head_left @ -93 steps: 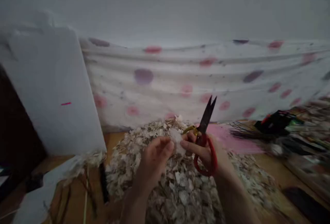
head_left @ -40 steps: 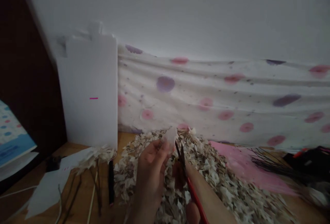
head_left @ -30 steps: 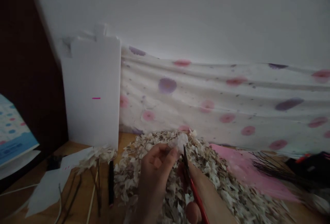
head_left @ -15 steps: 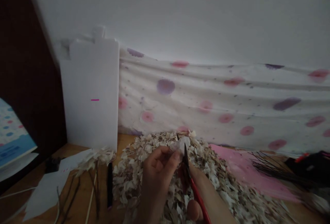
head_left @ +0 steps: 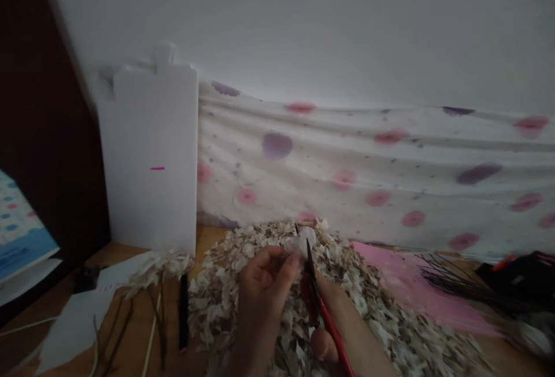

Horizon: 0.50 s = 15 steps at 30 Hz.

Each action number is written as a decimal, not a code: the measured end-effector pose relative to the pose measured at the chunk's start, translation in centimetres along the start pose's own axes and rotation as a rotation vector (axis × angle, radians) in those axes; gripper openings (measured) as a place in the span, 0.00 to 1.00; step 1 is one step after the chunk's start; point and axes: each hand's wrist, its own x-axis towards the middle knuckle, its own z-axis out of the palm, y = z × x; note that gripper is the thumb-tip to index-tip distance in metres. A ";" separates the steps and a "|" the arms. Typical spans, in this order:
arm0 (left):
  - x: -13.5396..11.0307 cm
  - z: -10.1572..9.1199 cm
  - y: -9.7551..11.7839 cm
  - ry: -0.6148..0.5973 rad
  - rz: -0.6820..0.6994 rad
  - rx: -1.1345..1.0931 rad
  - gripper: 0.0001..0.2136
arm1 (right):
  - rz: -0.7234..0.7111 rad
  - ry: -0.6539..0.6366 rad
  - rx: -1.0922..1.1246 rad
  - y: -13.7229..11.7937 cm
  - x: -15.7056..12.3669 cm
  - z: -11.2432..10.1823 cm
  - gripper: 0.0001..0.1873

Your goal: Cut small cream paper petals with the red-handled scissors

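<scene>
- The left hand [head_left: 262, 284] is raised over the middle of the pile, its fingers curled in and the thumb and fingertips pinched on a small white scrap [head_left: 302, 242] held just above the heap.
- The right hand [head_left: 333, 322] comes in from the near right edge, closed around the red handles of a pair of scissors [head_left: 318, 302]; much of the hand is hidden behind the tool and the left hand.
- The scissors' dark blades point up and away, slightly parted, with their tips at the right edge of the white scrap; whether they bite into it cannot be made out.
- Under both hands lies a wide pile of pale cuttings [head_left: 373, 313], spread on the wooden tabletop [head_left: 208, 235] from the centre toward the near right.
- Left of the pile a black pen [head_left: 184, 310] lies pointing away, beside thin stems and white paper sheets [head_left: 82, 319].
- A white board [head_left: 150, 163] leans upright at the far left.
- A spotted cloth [head_left: 368, 169] hangs along the wall behind the pile.
- A pink sheet [head_left: 403, 284] lies right of the pile, with dark thin twigs [head_left: 451, 284] on it.
</scene>
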 end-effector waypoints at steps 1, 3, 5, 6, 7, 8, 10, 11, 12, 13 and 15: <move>0.0 0.0 0.0 -0.005 0.002 0.006 0.13 | 0.006 0.007 -0.004 0.1 0.0 0.0 0.52; 0.0 -0.1 -0.1 -0.011 0.012 0.018 0.13 | 0.006 0.024 -0.030 0.5 -0.2 0.1 0.50; 0.0 -0.2 -0.2 -0.008 0.021 0.016 0.12 | 0.019 0.038 -0.061 0.9 -0.4 0.2 0.48; 0.0 -0.2 -0.2 -0.006 0.020 0.011 0.12 | 0.027 0.044 -0.074 1.1 -0.5 0.2 0.48; 0.1 -0.2 -0.3 -0.005 0.017 0.007 0.12 | 0.032 0.048 -0.080 1.2 -0.5 0.3 0.49; 0.1 -0.2 -0.4 -0.004 0.014 0.003 0.12 | 0.037 0.049 -0.080 1.2 -0.4 0.3 0.50; 0.1 -0.2 -0.4 -0.003 0.012 -0.007 0.11 | 0.042 0.037 -0.070 1.0 -0.3 0.2 0.49; 0.1 -0.1 -0.4 0.001 0.017 -0.012 0.11 | 0.045 0.028 -0.064 0.9 -0.3 0.2 0.49; 0.1 -0.1 -0.4 0.006 0.026 -0.013 0.10 | 0.048 0.018 -0.062 0.8 -0.3 0.1 0.48; 0.1 0.0 -0.4 0.011 0.036 -0.011 0.10 | 0.052 0.008 -0.062 0.7 -0.3 0.1 0.48; 0.1 0.0 -0.2 0.019 0.048 -0.003 0.09 | 0.059 -0.004 -0.073 0.5 -0.3 0.1 0.47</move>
